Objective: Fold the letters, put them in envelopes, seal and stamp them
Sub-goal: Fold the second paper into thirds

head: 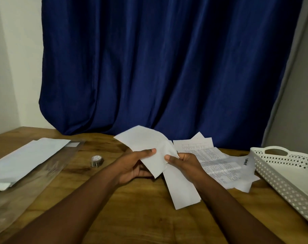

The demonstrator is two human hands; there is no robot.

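Above the wooden table [132,208], my left hand [137,164] and my right hand [183,162] both grip a white folded letter [149,145], thumbs on top. The sheet bends upward and away from me. A long white envelope [181,187] lies slanted on the table beneath my right hand, partly hidden by it. A pile of printed letters [214,161] is spread to the right. A stack of white envelopes [26,159] lies at the left on a clear plastic sleeve [17,199].
A small grey-and-white roll [97,160] sits on the table left of my hands. A white perforated tray [286,176] stands at the right edge. A dark blue curtain [158,67] hangs behind the table.
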